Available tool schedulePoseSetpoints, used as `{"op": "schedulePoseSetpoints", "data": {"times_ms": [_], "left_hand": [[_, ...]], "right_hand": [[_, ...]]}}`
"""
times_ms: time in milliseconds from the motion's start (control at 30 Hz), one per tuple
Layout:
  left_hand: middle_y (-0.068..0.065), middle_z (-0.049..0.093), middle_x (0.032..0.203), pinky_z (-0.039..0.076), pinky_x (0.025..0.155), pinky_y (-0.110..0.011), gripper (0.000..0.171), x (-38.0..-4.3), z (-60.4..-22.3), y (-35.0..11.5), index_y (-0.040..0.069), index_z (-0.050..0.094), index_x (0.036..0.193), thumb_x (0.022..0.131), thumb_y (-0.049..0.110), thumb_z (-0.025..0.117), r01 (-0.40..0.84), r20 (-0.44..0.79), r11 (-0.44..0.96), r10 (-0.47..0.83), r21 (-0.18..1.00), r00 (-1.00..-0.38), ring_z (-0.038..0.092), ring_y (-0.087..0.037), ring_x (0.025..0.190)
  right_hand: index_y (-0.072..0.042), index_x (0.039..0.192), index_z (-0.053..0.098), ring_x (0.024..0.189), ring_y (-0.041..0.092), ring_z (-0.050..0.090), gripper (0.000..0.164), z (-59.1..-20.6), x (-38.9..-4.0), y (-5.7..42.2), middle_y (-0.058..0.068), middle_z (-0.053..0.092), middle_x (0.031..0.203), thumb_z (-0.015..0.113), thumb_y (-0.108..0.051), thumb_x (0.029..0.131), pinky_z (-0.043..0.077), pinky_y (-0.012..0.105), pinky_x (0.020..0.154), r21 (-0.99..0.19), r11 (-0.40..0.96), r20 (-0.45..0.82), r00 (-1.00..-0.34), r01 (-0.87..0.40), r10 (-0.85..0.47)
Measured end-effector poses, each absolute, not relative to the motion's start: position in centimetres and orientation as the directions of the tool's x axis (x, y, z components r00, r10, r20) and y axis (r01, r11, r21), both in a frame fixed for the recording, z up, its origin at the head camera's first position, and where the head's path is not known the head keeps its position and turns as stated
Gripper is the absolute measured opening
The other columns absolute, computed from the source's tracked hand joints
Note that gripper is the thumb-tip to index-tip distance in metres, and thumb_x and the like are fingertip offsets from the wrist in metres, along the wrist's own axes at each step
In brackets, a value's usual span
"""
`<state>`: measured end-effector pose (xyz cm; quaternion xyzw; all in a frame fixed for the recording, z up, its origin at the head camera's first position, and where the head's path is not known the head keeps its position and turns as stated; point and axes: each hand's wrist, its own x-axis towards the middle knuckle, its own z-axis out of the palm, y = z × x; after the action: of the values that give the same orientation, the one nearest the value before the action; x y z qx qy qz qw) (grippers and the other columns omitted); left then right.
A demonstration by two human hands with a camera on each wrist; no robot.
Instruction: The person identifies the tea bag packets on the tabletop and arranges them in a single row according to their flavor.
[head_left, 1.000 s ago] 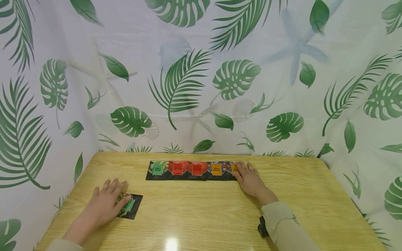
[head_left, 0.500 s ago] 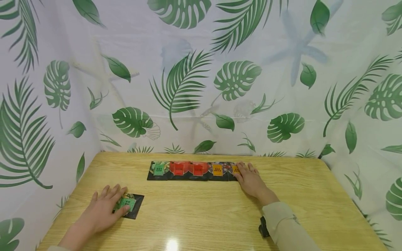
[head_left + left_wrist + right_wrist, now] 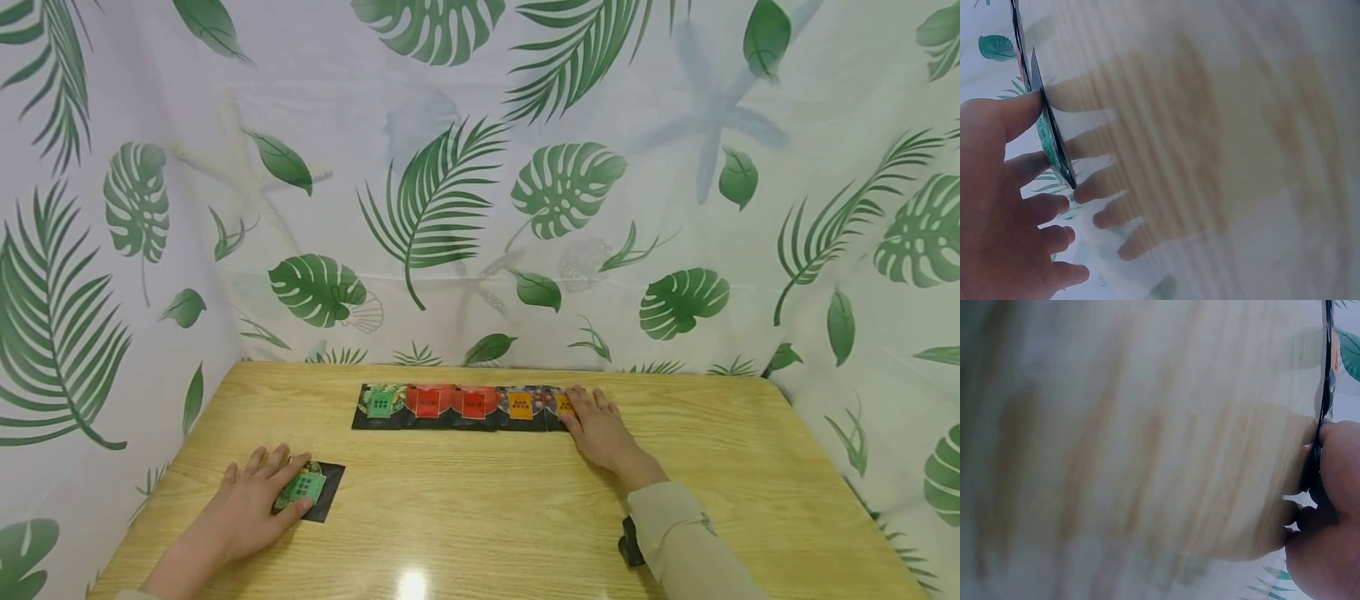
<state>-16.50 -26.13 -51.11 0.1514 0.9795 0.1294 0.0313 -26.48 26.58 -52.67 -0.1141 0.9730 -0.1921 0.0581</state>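
In the head view my left hand (image 3: 255,504) lies over a black packet with a green label (image 3: 307,487) at the table's left. The thumb touches its near side and the index finger lies along its far side; the other fingers are spread. Seen edge-on in the left wrist view, the packet (image 3: 1050,134) is thin, beside the thumb. My right hand (image 3: 600,429) rests on the right end packet with an orange label (image 3: 561,404), partly covering it. That packet closes a row: one green-label packet (image 3: 378,406), two red ones (image 3: 427,402) and another orange-label one (image 3: 520,406).
The row lies near the back edge of the wooden table (image 3: 450,517), before a leaf-print cloth (image 3: 465,208) that hangs behind and at both sides. A black object (image 3: 630,542) shows by the right sleeve (image 3: 682,533). Table surface lies between the hands.
My left hand has shifted slightly on the green-label packet, its thumb moving off the label's middle toward the near side, so more of the label shows. The right hand has stayed in place.
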Motion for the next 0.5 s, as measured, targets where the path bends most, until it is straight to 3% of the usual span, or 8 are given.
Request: {"op": "schedulePoseSetpoints", "data": {"times_ms": [500], "left_hand": [[-0.036, 0.045, 0.157, 0.029, 0.106, -0.087, 0.08, -16.94, -51.19, -26.5, 0.005, 0.048, 0.158, 0.1, 0.058, 0.064, 0.255, -0.009, 0.94, 0.264, 0.228, -0.965, 0.037, -0.063, 0.145]], "right_hand": [[0.005, 0.165, 0.025, 0.158, 0.058, 0.011, 0.061, -52.72, -26.49, 26.58, 0.03, 0.022, 0.171, 0.038, -0.03, 0.116, 0.012, 0.073, 0.126, -0.377, 0.905, -0.073, -0.968, -0.197, -0.241]]}}
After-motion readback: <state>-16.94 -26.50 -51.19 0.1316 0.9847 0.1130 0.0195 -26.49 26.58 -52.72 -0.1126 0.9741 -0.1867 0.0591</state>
